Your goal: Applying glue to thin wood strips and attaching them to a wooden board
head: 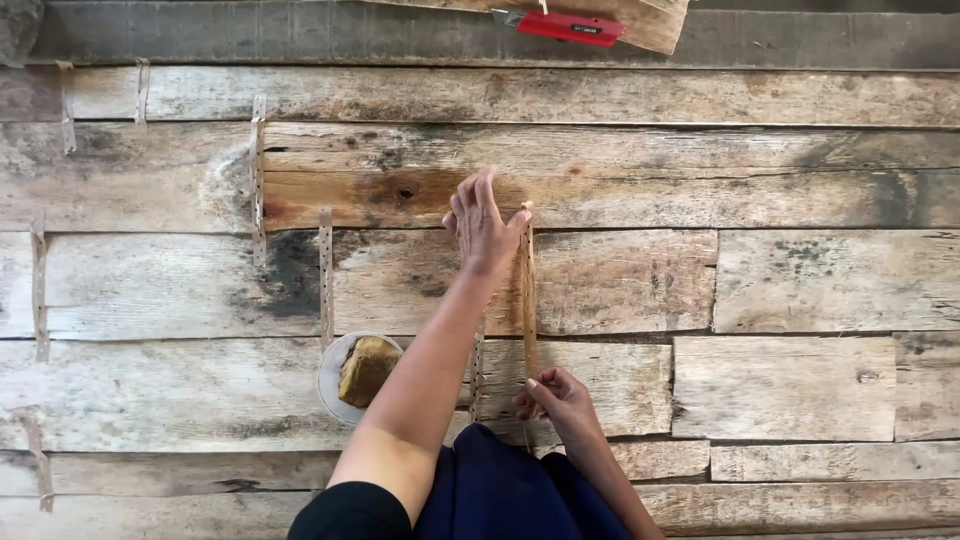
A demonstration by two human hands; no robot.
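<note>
Dark blue cloth (500,490) over the person's lap sits closest to the lens, above a floor of weathered planks (800,290). Far left, several thin perforated strips (40,290) lie scattered on the boards, with two more (325,275) nearer the middle. Just left of the left forearm stands a small white bowl (335,385) holding a brownish lump (367,370).

Left hand (482,225), reached well forward, presses the far end of a thin wooden strip (527,300) against the floor, fingers mostly extended rather than clenched. Right hand (560,400) pinches the near end between thumb and fingertips, so the strip runs straight between both hands; a second strip (477,375) lies just beside it, partly hidden under the arm.

By the look of it, the strip is being stretched flat and held in line. Any following move would seem to need both ends kept steady. At the top edge, well apart, lies a red utility knife (570,27).
</note>
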